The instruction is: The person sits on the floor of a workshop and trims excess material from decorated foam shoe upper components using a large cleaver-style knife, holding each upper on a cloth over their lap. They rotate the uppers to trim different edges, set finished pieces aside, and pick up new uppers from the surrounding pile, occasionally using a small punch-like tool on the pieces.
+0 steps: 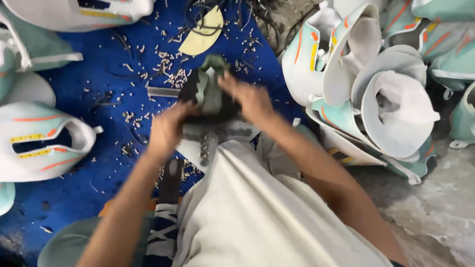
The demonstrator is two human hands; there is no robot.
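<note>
Both hands, left hand (167,129) and right hand (252,100), blurred, fingers clamped on a green-and-dark shoe upper (210,91) above the blue mat (99,89) strewn with small scraps (168,66)

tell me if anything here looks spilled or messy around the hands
Yes. Small pale bits are strewn loose all over the blue mat, thickest just beyond the left hand and right hand, which both hold a green shoe upper. Dark thread scraps lie tangled at the mat's far edge.

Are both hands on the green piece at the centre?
Yes: the left hand and right hand both grip the green piece.
</note>
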